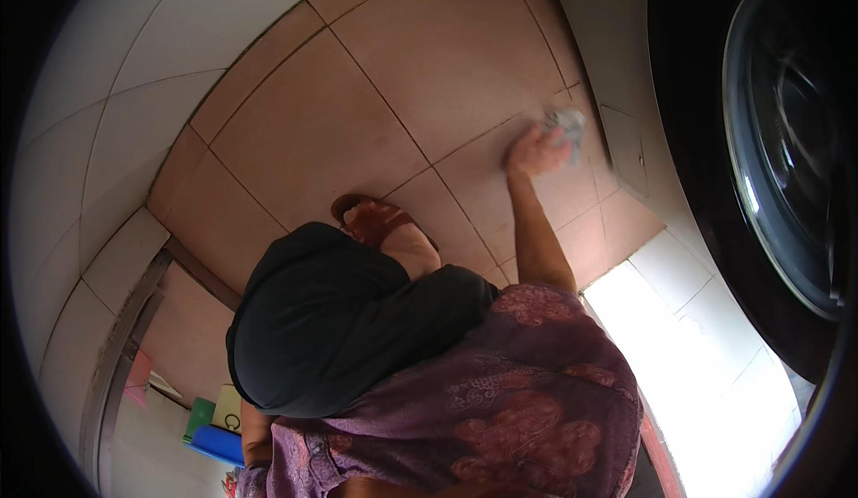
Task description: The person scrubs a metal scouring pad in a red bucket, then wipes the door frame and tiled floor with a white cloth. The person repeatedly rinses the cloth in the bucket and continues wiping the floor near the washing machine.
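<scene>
My right hand (536,150) is on a pale grey cloth (567,129), with the fingers bent over it. Both are blurred, low over the reddish-brown tiled floor (375,109), close to the base of a front-loading washing machine (620,139). Part of my left forearm (256,434) shows beside my bent knee in dark trousers (315,323). The left hand itself is out of view behind the leg. One foot in a brown sandal (385,223) rests on the tiles.
The washing machine's round glass door (771,156) stands at the right. White wall tiles (100,96) border the floor on the left. A door frame (127,357) is at lower left, with a blue plastic object (214,444) and a green one (200,419) beyond it.
</scene>
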A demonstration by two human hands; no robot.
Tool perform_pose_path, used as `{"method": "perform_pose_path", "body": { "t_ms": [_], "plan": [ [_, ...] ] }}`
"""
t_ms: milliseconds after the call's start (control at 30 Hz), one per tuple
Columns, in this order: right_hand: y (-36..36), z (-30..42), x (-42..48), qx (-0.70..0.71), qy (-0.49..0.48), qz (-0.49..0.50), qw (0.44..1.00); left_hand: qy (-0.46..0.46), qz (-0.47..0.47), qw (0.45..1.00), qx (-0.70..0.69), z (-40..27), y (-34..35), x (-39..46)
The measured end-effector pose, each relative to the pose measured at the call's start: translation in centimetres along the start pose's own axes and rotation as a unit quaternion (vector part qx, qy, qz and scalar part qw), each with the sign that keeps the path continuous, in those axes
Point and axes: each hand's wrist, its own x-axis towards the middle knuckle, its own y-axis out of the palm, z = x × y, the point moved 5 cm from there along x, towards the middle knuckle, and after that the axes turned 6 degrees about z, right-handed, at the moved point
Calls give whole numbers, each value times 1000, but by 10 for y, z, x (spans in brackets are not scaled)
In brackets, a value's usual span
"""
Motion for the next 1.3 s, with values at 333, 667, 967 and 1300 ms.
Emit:
{"method": "perform_pose_path", "body": {
  "t_ms": [333,667,967,1300],
  "plan": [
    [-4,321,-81,179,-521,203,809,9,2,1000,-4,-7,7,5],
    [2,-7,73,53,-320,134,936,-1,12,1000,20,-12,1,-7],
    [-6,-262,33,-132,74,270,951,-5,7,1000,16,-19,4,-25],
    [-42,135,-98,83,-240,375,892,6,4,1000,-17,-29,34,-11]
  ]
}}
